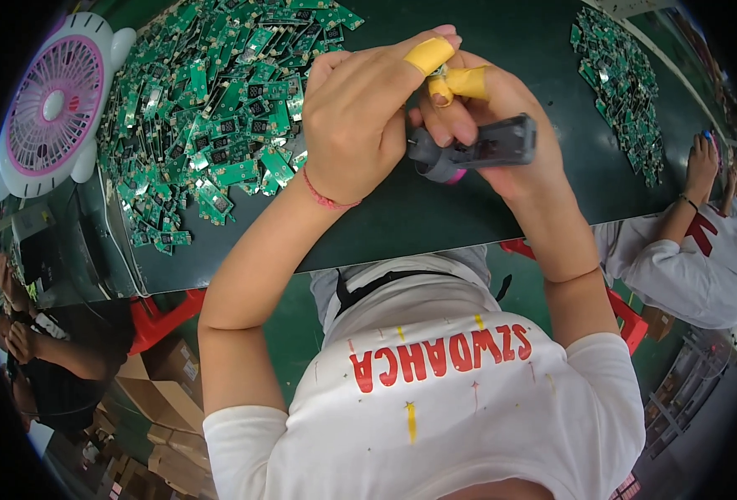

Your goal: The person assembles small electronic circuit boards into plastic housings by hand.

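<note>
My left hand (pixel 356 112) is raised over the table, a red cord round its wrist and yellow wrapping on a fingertip. Its fingers are pinched against those of my right hand (pixel 502 96), which also has yellow wrapping on its finger ends. A tiny greenish bit (pixel 441 72) shows between the wrapped tips, too small to name. Under the right fingers lies a dark grey plastic device (pixel 502 142) with a long flat body, a rounded end and a spot of pink beneath. The right hand grips it against the palm. Most of the left fingers are hidden behind the hand.
A big heap of green circuit boards (pixel 218 125) covers the table's left part. Another pile of boards (pixel 618 92) lies at the far right. A white and pink fan (pixel 54 104) stands at left. Other people sit at both sides, with red stools (pixel 164 321) and cardboard boxes (pixel 164 400) below.
</note>
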`<action>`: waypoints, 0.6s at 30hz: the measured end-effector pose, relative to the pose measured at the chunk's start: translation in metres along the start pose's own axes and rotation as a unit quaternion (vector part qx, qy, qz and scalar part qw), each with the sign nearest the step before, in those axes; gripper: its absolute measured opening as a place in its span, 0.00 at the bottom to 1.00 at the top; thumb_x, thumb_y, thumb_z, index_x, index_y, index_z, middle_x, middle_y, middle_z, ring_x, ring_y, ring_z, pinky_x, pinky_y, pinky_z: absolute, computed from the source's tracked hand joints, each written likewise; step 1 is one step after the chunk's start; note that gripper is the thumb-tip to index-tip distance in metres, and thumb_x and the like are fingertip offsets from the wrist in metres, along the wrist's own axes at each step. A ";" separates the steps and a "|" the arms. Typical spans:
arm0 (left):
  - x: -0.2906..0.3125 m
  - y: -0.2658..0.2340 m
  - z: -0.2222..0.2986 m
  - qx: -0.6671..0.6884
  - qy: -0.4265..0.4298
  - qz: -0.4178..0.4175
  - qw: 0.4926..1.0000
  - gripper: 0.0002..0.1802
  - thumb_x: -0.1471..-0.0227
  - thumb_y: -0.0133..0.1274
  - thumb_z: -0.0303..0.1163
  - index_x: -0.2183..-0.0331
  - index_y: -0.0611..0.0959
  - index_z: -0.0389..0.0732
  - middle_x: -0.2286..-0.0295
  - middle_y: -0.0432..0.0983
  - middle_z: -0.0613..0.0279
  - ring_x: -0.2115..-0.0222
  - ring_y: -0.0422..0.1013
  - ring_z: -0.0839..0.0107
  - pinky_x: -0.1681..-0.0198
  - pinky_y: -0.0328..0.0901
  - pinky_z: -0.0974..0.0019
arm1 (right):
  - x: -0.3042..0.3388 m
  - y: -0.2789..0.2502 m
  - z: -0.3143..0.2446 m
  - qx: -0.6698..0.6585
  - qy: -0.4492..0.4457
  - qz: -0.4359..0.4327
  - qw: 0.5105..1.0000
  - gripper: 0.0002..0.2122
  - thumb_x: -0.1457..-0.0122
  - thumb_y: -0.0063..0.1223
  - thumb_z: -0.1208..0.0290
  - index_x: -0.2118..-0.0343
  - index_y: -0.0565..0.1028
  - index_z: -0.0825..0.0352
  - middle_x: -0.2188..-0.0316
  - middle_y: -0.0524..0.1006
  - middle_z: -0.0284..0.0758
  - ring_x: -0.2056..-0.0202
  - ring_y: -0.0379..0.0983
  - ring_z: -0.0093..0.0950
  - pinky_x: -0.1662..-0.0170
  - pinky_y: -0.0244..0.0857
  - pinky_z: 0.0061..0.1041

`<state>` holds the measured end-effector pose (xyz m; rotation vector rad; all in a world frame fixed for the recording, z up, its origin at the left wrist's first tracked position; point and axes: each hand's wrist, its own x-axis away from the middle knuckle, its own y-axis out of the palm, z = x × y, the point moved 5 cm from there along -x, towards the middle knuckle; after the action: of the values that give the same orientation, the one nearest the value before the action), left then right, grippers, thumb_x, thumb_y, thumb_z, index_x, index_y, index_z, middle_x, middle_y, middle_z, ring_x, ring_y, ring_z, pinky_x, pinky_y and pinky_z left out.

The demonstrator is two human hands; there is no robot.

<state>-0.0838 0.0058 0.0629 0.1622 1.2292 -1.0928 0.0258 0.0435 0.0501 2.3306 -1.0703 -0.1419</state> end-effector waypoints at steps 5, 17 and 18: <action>0.006 0.003 -0.006 0.025 -0.042 0.022 0.999 0.19 0.64 0.45 0.17 0.65 0.78 0.39 0.65 0.77 0.66 0.70 0.73 0.72 0.68 0.57 0.71 | -0.001 0.000 -0.005 0.103 -0.034 0.007 0.994 0.09 0.47 0.39 0.72 0.72 0.71 0.71 0.81 0.69 0.30 0.77 0.63 0.19 0.69 0.58 0.18; -0.006 -0.008 0.007 0.060 -0.025 -0.017 0.998 0.24 0.65 0.43 0.12 0.61 0.77 0.36 0.65 0.76 0.57 0.70 0.74 0.63 0.68 0.68 0.70 | 0.012 0.006 -0.013 0.197 -0.090 -0.002 0.976 0.06 0.47 0.42 0.74 0.73 0.71 0.70 0.78 0.71 0.29 0.77 0.65 0.15 0.73 0.60 0.16; -0.006 -0.009 0.008 0.065 -0.012 -0.005 0.998 0.25 0.66 0.42 0.11 0.61 0.77 0.36 0.64 0.76 0.55 0.69 0.74 0.62 0.69 0.69 0.71 | 0.012 0.008 -0.011 0.195 -0.089 -0.002 0.977 0.06 0.47 0.42 0.74 0.73 0.71 0.70 0.78 0.71 0.29 0.77 0.65 0.15 0.73 0.60 0.16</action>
<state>-0.0847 -0.0001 0.0745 0.2419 1.1385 -1.1822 0.0321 0.0353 0.0657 2.7112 -1.2766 -0.1541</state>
